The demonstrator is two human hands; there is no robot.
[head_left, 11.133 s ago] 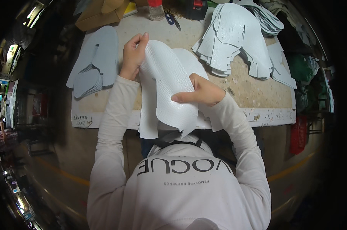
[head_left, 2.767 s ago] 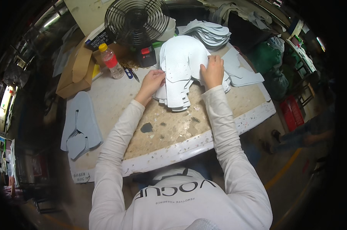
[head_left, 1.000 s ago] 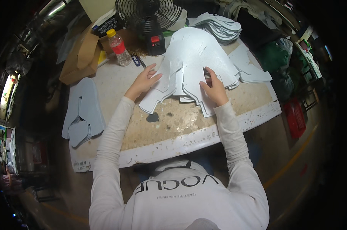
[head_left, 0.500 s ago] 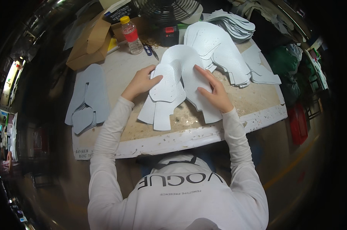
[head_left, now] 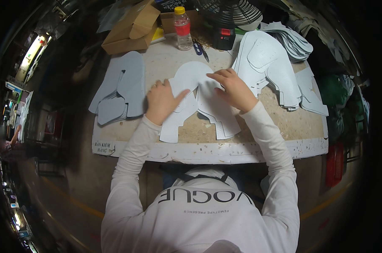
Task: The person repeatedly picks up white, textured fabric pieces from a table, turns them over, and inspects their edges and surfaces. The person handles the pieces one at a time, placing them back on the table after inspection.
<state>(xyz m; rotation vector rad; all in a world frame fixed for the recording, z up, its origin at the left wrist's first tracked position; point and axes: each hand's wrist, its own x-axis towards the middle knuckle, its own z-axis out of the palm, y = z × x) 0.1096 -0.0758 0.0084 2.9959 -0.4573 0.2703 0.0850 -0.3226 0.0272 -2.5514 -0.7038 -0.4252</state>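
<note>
Here at the table [head_left: 258, 130], the white pieces [head_left: 191, 72] lie in the middle, close to the near edge, rounded top facing away and two legs spread toward the person. Over the left side of them comes the left hand [head_left: 162, 101], a little blurred, fingers spread and thumb well apart from them, reaching across the pieces. And the right hand [head_left: 233, 87] is up at the other side, fingers bent, forefinger stretched to the upper right edge, thumb clear of the fingertips. Neither hand is closed round anything; how firmly they press, I can't tell from here.

Just beyond the right hand sits a thicker white pile [head_left: 260, 52], with a rounded stack [head_left: 290, 40] behind it and loose sheets [head_left: 309, 95] at its right. Over on the left, a grey stack [head_left: 132, 84], near the left hand but apart from it. Along the back: an open carton [head_left: 127, 33], a yellow-capped bottle [head_left: 183, 31] standing upright, a dark pen [head_left: 205, 55], and the black fan base [head_left: 223, 40].
</note>
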